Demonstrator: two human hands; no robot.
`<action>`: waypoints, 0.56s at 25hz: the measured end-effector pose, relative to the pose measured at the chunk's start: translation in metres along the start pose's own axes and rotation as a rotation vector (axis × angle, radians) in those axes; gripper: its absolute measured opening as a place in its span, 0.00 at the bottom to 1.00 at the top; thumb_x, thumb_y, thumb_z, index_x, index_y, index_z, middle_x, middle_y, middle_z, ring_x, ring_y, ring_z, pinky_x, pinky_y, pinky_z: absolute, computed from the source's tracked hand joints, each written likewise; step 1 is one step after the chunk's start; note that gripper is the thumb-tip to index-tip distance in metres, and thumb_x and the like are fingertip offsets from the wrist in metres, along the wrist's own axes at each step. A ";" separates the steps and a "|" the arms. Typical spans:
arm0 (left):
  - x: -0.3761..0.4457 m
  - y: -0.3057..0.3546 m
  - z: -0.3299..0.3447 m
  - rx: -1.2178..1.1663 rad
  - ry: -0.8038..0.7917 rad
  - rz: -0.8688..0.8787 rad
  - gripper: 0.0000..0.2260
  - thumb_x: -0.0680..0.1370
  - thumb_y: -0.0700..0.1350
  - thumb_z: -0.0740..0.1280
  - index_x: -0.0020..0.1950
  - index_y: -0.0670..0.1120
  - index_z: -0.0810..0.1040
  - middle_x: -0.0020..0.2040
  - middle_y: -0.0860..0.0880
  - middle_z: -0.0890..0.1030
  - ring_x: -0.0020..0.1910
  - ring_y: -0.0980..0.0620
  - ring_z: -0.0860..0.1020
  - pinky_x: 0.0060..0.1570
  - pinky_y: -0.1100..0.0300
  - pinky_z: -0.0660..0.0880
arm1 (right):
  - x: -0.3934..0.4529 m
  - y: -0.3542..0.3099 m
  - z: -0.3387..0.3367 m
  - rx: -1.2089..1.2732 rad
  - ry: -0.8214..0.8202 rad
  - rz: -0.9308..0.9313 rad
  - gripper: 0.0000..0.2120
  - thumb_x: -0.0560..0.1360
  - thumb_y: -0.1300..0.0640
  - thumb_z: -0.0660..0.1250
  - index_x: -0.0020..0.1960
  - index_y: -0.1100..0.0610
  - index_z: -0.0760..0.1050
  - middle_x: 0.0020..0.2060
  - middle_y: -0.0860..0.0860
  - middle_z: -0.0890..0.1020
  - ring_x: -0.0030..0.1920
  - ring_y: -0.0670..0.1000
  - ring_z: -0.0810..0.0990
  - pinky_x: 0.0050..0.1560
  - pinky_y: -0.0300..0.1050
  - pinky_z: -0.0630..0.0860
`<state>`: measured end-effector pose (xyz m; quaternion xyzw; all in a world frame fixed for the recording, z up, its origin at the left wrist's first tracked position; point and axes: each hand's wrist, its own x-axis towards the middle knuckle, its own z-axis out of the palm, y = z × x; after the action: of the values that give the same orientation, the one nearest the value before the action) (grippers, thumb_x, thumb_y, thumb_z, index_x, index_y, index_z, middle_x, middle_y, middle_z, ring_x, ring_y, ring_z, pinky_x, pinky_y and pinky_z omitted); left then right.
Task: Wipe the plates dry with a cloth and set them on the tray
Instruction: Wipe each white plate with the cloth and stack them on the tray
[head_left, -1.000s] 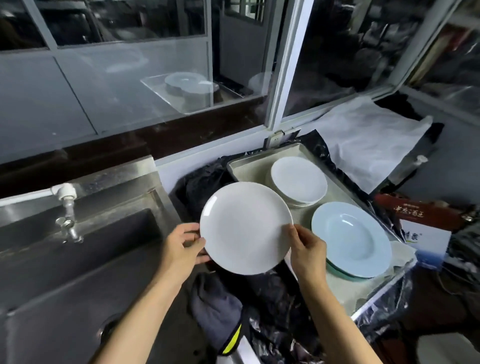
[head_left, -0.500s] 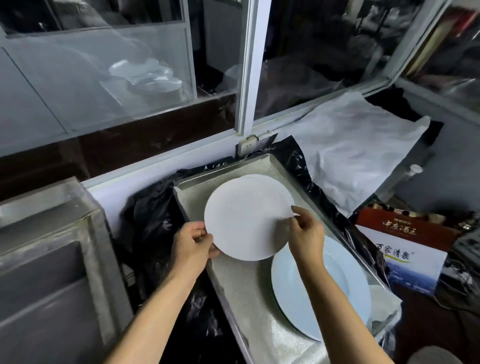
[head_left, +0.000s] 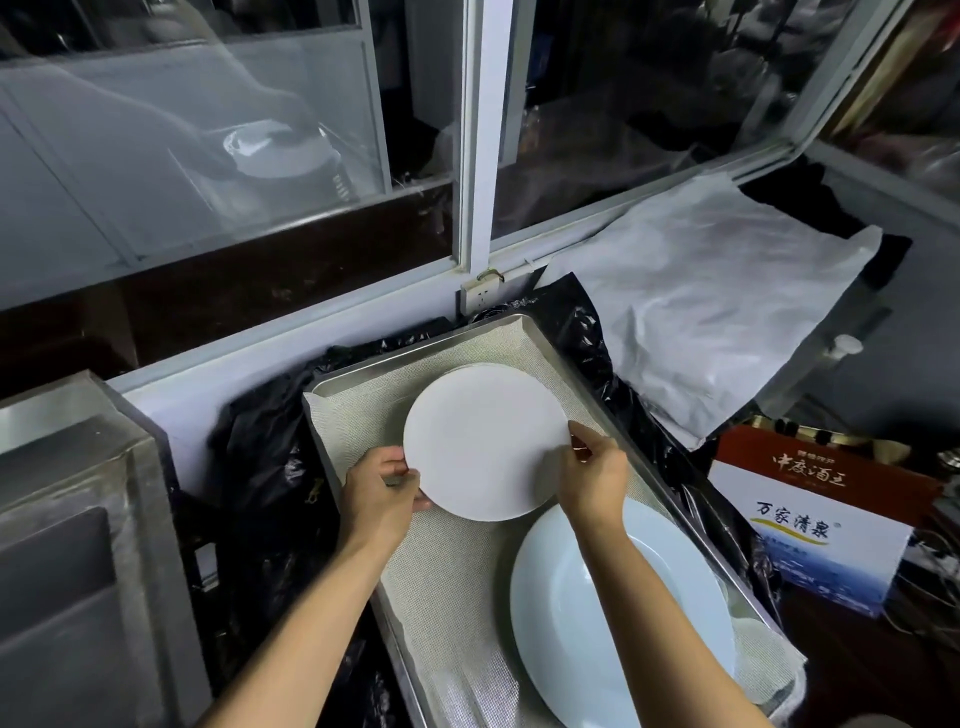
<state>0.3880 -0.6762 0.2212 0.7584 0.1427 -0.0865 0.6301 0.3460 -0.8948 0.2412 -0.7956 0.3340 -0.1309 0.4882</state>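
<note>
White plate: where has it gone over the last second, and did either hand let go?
Both hands, left hand and right hand, carried the white plate from beside the sink to over the stack in the tray. Neither let go. The blue plate stayed put.

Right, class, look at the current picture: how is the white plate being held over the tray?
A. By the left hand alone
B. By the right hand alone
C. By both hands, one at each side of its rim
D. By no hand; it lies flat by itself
C: the left hand grips the white plate at its left rim and the right hand at its right rim, above the tray.
</note>
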 end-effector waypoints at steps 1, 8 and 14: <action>0.001 0.000 0.001 -0.010 0.007 0.010 0.12 0.77 0.28 0.66 0.53 0.43 0.77 0.50 0.44 0.81 0.33 0.47 0.83 0.32 0.58 0.82 | 0.002 0.002 0.001 -0.003 0.002 -0.001 0.15 0.77 0.66 0.63 0.57 0.58 0.84 0.47 0.59 0.84 0.42 0.48 0.81 0.46 0.41 0.77; 0.008 0.003 0.009 0.026 0.022 0.075 0.13 0.76 0.30 0.69 0.51 0.49 0.79 0.47 0.46 0.82 0.33 0.45 0.84 0.36 0.52 0.83 | 0.014 0.010 0.009 -0.016 0.025 -0.026 0.13 0.81 0.64 0.63 0.62 0.60 0.82 0.57 0.60 0.78 0.52 0.59 0.81 0.60 0.54 0.77; 0.006 0.004 0.011 0.147 0.023 0.101 0.15 0.77 0.35 0.70 0.49 0.57 0.79 0.49 0.50 0.82 0.37 0.46 0.84 0.35 0.53 0.83 | 0.019 0.014 0.006 -0.036 -0.010 -0.017 0.16 0.81 0.64 0.63 0.66 0.60 0.79 0.59 0.60 0.76 0.54 0.59 0.80 0.64 0.56 0.75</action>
<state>0.3951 -0.6874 0.2205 0.8097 0.1046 -0.0562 0.5747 0.3577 -0.9074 0.2243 -0.8077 0.3272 -0.1250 0.4742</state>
